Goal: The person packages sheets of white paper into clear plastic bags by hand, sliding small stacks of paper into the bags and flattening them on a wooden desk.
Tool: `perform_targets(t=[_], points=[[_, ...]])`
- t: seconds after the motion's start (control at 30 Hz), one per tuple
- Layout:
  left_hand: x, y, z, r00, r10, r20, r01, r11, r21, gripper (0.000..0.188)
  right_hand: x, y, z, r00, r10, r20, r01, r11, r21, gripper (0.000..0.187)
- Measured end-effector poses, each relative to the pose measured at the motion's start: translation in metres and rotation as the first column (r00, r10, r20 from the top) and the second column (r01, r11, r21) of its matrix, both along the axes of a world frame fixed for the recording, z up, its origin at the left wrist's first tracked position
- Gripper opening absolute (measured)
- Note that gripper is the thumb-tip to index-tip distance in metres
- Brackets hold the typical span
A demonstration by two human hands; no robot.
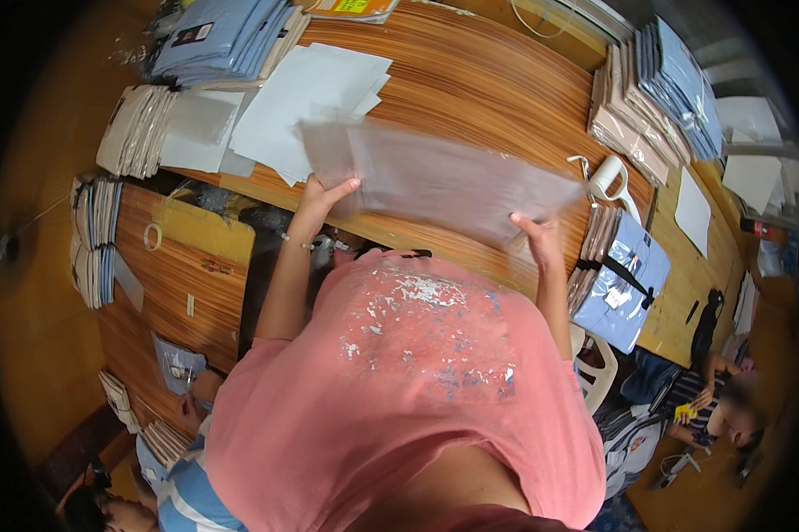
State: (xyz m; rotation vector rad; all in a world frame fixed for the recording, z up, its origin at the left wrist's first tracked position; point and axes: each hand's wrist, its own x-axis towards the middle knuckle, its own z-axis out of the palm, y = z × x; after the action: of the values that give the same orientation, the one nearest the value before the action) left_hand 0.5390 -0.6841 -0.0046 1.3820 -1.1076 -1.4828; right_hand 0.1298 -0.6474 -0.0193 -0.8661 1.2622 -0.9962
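Note:
A long, see-through plastic bag (462,182) is stretched between my two hands above the front edge of the wood-grain table (479,62). It looks flat and is smeared by motion, so I cannot make out whether anything lies inside. My left hand (329,197) grips its left part, thumb on top. On the right, my right hand (539,239) pinches the near edge with the thumb up; its other fingers are blurred behind the plastic. Large white sheets (302,102) lie just beyond my left hand. Near my right hand rests a bundle of folded light-blue shirts (626,275) with a black strap.
Stacks of bagged blue shirts (222,44) and beige garments (133,133) stand at left. More bagged garments (634,115) are at the far right, near a white tape dispenser (611,180). A second table (187,257) is at left. People sit at lower left and lower right.

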Motion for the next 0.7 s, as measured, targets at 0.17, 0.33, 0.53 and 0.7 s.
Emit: perform_targets(t=[0.17,0.33,0.53,0.7], points=[[-0.033,-0.028,0.022,0.903,-0.382,-0.197,0.344,0.917,-0.202,0.066,-0.016,-0.008,0.036,0.985,-0.079,-0.151,0.03,0.952,-0.306,0.063],[-0.044,-0.045,-0.004,0.821,-0.543,0.175,0.571,0.791,-0.219,0.064,-0.032,-0.001,-0.001,0.995,-0.094,-0.025,0.083,0.956,-0.282,0.059],[-0.058,-0.031,0.002,0.844,-0.486,0.226,0.531,0.813,-0.239,0.055,-0.023,0.013,-0.022,0.978,-0.196,-0.066,0.184,0.971,-0.151,0.054],[-0.063,-0.047,0.02,0.878,-0.337,0.341,0.35,0.936,0.024,0.054,0.005,-0.023,0.035,0.944,-0.248,-0.217,0.208,0.959,-0.191,0.057]])
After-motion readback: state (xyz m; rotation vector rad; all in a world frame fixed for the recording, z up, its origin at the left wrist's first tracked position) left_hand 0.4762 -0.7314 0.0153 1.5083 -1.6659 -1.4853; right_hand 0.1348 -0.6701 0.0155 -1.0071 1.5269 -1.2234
